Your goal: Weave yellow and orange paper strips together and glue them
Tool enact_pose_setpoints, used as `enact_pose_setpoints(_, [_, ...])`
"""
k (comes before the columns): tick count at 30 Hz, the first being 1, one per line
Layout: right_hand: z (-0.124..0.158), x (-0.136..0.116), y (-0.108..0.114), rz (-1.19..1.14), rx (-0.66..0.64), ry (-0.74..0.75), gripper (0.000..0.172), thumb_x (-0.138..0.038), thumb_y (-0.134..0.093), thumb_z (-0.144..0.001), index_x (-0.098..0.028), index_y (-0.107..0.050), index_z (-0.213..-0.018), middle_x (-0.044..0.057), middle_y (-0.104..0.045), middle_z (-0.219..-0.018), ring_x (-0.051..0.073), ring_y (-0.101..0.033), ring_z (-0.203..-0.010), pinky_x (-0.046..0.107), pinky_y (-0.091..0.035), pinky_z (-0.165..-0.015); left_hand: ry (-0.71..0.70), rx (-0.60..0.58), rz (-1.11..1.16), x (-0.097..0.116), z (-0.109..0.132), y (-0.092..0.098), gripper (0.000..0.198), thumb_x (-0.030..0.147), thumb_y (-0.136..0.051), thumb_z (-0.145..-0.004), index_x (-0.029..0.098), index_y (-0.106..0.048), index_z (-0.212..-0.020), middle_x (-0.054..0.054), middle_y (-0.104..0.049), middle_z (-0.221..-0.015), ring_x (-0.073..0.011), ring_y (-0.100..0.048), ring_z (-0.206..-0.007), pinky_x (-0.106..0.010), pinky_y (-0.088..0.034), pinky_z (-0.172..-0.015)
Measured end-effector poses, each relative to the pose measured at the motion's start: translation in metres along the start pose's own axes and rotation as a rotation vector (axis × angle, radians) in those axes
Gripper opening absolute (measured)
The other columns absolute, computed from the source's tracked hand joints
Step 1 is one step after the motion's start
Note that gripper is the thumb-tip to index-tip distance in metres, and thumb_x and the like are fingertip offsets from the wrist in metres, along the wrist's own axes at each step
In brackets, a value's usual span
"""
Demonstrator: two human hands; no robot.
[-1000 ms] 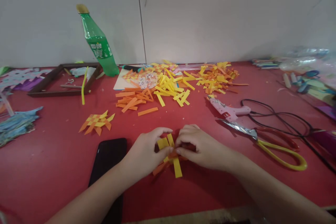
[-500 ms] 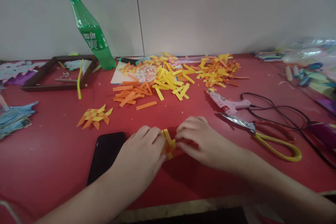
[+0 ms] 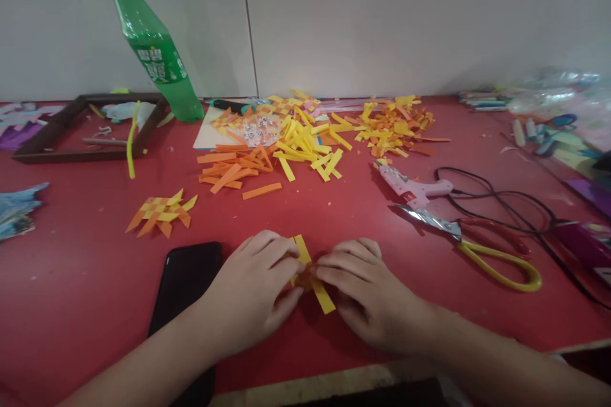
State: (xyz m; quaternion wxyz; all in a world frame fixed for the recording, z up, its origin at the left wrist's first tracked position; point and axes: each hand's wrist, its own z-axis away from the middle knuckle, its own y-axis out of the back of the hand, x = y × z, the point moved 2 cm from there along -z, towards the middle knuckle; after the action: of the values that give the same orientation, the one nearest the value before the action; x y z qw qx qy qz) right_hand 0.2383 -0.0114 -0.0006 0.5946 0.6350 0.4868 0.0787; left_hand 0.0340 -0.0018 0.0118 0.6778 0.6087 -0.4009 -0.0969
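Observation:
Between my hands at the front of the red table is a small piece of woven yellow and orange paper strips (image 3: 323, 296), partly hidden by fingers. My left hand (image 3: 261, 286) pinches its left side. The fingers of my right hand (image 3: 365, 289) close on its right side, with a yellow strip end sticking out toward me. A woven paper fish (image 3: 162, 211) in orange and yellow lies to the left. Beside my left forearm rests a black phone (image 3: 188, 280). Loose yellow strips (image 3: 298, 140) and orange strips (image 3: 231, 168) lie in piles beyond my hands.
Scissors (image 3: 434, 221) with red and yellow handles and a pink glue gun (image 3: 413, 187) with a black cord lie on the right. Further back are a green bottle (image 3: 160, 63), a brown frame (image 3: 71, 157) and another heap of folded paper pieces (image 3: 396, 124).
The woven piece has turned between my fingers, and a yellow strip end now points toward me. My right hand has shifted slightly nearer. The view has moved a little.

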Motion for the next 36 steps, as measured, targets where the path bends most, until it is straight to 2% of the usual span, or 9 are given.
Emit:
enact_pose_setpoints(4, [-0.002,0.002,-0.001,0.015,0.007,0.026,0.03,-0.014,-0.056,-0.082,-0.019,-0.062,-0.111,0.006,-0.068,-0.107,0.022,-0.052,-0.098,0.039,-0.037,-0.084,-0.057,0.05,-0.011,0.0,0.001,-0.007,0.022,0.021,-0.057,-0.087,0.014,-0.062,-0.107,-0.009,-0.064,-0.11,-0.0274,-0.055,-0.103,-0.047,-0.047,-0.095])
enact_pose_setpoints(7, [-0.002,0.002,-0.002,0.056,0.052,0.077,0.021,-0.013,-0.055,-0.087,-0.022,-0.065,-0.103,0.002,-0.07,-0.102,0.02,-0.053,-0.096,0.038,-0.035,-0.082,-0.088,0.076,-0.053,0.0,0.001,-0.009,0.024,0.02,-0.053,-0.089,0.012,-0.062,-0.109,-0.011,-0.065,-0.11,-0.0286,-0.057,-0.102,-0.048,-0.049,-0.093])
enact_pose_setpoints(11, [-0.002,0.001,0.001,0.085,0.089,0.125,0.018,-0.012,-0.053,-0.09,-0.02,-0.067,-0.097,0.001,-0.072,-0.097,0.018,-0.056,-0.093,0.036,-0.035,-0.082,-0.114,0.12,-0.11,0.002,0.0,-0.008,0.024,0.022,-0.052,-0.091,0.011,-0.063,-0.108,-0.012,-0.067,-0.107,-0.0302,-0.061,-0.1,-0.05,-0.052,-0.089])
enact_pose_setpoints(16, [-0.001,-0.002,0.003,0.115,0.078,0.159,0.019,-0.012,-0.05,-0.093,-0.018,-0.068,-0.097,0.001,-0.073,-0.097,0.018,-0.057,-0.09,0.035,-0.037,-0.08,-0.238,0.133,-0.128,0.005,0.003,-0.009,0.023,0.01,-0.046,-0.093,0.011,-0.065,-0.105,-0.01,-0.07,-0.105,-0.0244,-0.064,-0.096,-0.041,-0.055,-0.087])
enact_pose_setpoints(19, [0.002,-0.003,0.0,0.153,0.109,0.179,0.019,-0.012,-0.051,-0.094,-0.018,-0.069,-0.097,0.001,-0.073,-0.098,0.018,-0.057,-0.09,0.036,-0.037,-0.078,-0.292,0.222,-0.114,0.005,0.004,-0.012,0.023,0.009,-0.045,-0.094,0.011,-0.067,-0.1,-0.007,-0.072,-0.101,-0.0215,-0.065,-0.092,-0.037,-0.057,-0.085])
enact_pose_setpoints(21, [0.004,-0.003,-0.002,0.171,0.129,0.189,0.018,-0.013,-0.052,-0.094,-0.017,-0.069,-0.097,0.002,-0.073,-0.097,0.018,-0.057,-0.091,0.036,-0.037,-0.077,-0.289,0.272,-0.12,0.005,0.005,-0.014,0.02,0.013,-0.048,-0.094,0.011,-0.068,-0.099,-0.006,-0.072,-0.1,-0.0216,-0.065,-0.09,-0.038,-0.058,-0.083])
enact_pose_setpoints(26, [0.004,-0.006,-0.004,0.185,0.102,0.199,0.015,-0.017,-0.056,-0.091,-0.015,-0.069,-0.098,0.003,-0.072,-0.097,0.019,-0.057,-0.092,0.037,-0.04,-0.078,-0.293,0.25,-0.141,0.006,0.007,-0.019,0.014,0.012,-0.055,-0.091,0.012,-0.068,-0.098,-0.005,-0.072,-0.103,-0.022,-0.065,-0.092,-0.038,-0.057,-0.084])
enact_pose_setpoints(33, [0.005,-0.007,-0.005,0.177,0.062,0.196,0.016,-0.016,-0.055,-0.091,-0.015,-0.069,-0.099,0.004,-0.072,-0.095,0.02,-0.058,-0.092,0.037,-0.043,-0.079,-0.296,0.281,-0.137,0.006,0.006,-0.014,0.016,0.014,-0.051,-0.093,0.013,-0.068,-0.093,-0.004,-0.073,-0.099,-0.0215,-0.066,-0.089,-0.037,-0.056,-0.08])
enact_pose_setpoints(36, [0.004,-0.009,-0.004,0.185,0.073,0.185,0.017,-0.016,-0.053,-0.091,-0.015,-0.068,-0.099,0.004,-0.072,-0.098,0.021,-0.058,-0.094,0.038,-0.041,-0.079,-0.286,0.292,-0.12,0.005,0.006,-0.014,0.018,0.015,-0.05,-0.095,0.015,-0.067,-0.093,-0.003,-0.074,-0.1,-0.02,-0.066,-0.09,-0.038,-0.053,-0.087])
